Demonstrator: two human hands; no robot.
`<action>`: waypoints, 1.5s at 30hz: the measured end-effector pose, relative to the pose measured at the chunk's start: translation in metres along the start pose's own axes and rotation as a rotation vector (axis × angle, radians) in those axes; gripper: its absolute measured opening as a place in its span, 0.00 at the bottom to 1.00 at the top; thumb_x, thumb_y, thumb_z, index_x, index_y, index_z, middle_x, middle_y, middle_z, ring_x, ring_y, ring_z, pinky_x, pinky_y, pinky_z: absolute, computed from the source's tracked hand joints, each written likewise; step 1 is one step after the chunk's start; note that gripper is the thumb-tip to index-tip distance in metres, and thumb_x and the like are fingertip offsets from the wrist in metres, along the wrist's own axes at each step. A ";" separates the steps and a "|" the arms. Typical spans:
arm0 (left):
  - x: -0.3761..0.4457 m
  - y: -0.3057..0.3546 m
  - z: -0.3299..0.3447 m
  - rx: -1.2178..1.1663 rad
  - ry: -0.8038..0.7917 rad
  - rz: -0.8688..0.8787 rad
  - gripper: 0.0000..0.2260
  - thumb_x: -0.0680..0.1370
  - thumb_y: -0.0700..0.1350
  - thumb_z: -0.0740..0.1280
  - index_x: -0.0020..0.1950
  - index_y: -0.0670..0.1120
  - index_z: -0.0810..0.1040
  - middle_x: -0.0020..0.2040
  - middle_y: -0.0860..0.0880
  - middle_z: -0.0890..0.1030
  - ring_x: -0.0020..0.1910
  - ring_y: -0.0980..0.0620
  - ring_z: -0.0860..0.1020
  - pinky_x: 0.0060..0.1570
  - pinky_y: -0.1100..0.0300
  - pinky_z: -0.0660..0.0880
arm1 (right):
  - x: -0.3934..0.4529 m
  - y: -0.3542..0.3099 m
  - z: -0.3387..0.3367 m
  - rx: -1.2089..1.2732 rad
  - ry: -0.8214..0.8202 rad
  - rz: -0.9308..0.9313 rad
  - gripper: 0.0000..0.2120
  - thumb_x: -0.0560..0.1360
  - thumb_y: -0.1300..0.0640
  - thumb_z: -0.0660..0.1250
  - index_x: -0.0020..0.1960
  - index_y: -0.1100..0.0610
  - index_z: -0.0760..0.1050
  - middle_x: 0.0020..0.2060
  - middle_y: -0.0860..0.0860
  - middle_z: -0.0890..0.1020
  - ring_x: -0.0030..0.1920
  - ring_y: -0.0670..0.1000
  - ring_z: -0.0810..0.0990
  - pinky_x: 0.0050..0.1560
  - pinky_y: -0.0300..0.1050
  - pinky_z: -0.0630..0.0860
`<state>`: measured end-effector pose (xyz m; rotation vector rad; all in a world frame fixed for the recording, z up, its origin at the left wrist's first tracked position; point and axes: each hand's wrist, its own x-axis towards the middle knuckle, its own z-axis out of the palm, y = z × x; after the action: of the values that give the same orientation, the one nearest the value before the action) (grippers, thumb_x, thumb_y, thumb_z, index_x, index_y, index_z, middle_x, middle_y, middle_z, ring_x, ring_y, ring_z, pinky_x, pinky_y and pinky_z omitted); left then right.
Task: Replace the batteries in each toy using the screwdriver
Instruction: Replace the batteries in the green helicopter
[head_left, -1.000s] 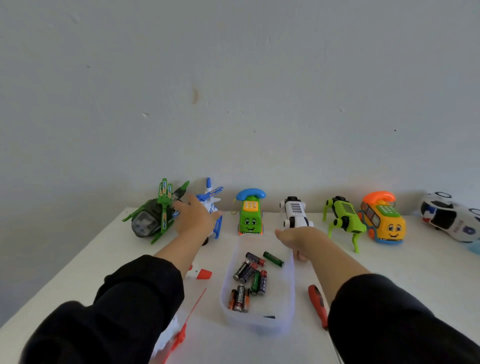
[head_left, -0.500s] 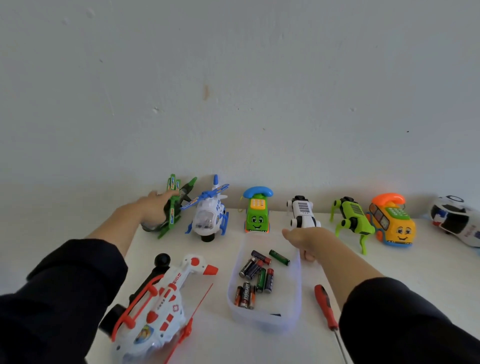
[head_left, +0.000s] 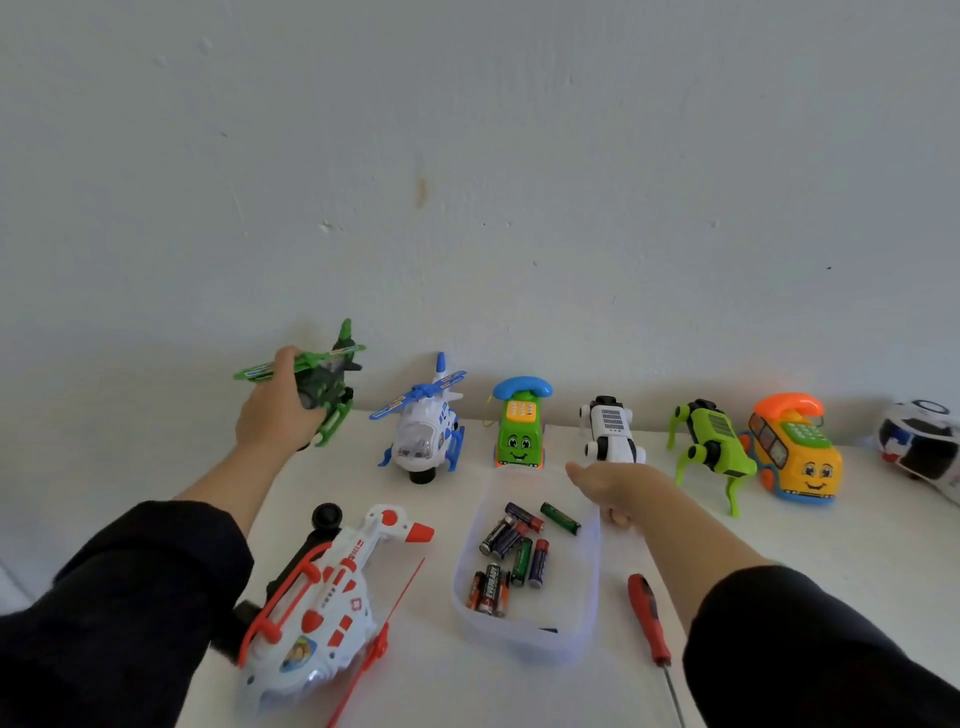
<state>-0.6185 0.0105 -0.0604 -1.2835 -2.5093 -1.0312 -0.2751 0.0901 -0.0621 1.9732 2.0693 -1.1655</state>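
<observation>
Left hand (head_left: 275, 415) grasping the green helicopter (head_left: 317, 382) lifted off the table (head_left: 857, 561), right hand (head_left: 608, 486) apparently gripping the battery tray (head_left: 524, 639) rim, screwdriver (head_left: 649, 621) lying just right of tray

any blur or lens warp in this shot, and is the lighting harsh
Head view: wide-angle warp bends the table edge and stretches the sleeves near the corners. The left hand gripping the green helicopter is slightly soft; the batteries in the clear tray stay readable. Lighting is soft and even, with faint shadows and no glare.
</observation>
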 end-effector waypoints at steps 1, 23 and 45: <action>-0.002 0.007 -0.008 -0.059 0.040 -0.023 0.31 0.71 0.41 0.72 0.69 0.51 0.59 0.52 0.39 0.78 0.48 0.37 0.77 0.43 0.49 0.73 | 0.001 0.001 0.001 0.010 0.009 -0.018 0.23 0.81 0.42 0.48 0.68 0.57 0.60 0.33 0.52 0.65 0.29 0.47 0.62 0.29 0.39 0.62; -0.240 0.339 0.060 -1.419 -0.583 -0.533 0.22 0.72 0.41 0.73 0.62 0.44 0.69 0.58 0.39 0.77 0.54 0.41 0.77 0.38 0.42 0.80 | -0.072 0.175 -0.105 0.938 -0.021 -0.305 0.33 0.69 0.28 0.53 0.60 0.52 0.73 0.56 0.52 0.78 0.56 0.58 0.76 0.55 0.57 0.67; -0.291 0.298 0.100 0.549 -0.464 -0.072 0.18 0.78 0.39 0.56 0.68 0.44 0.67 0.66 0.43 0.71 0.65 0.42 0.69 0.57 0.51 0.70 | -0.114 0.295 -0.123 -0.736 0.705 -0.152 0.29 0.66 0.42 0.68 0.62 0.55 0.65 0.56 0.56 0.71 0.57 0.58 0.71 0.54 0.52 0.69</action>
<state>-0.1923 -0.0003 -0.1029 -1.3645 -2.8764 -0.0074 0.0589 0.0318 -0.0537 1.9693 2.4314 0.3805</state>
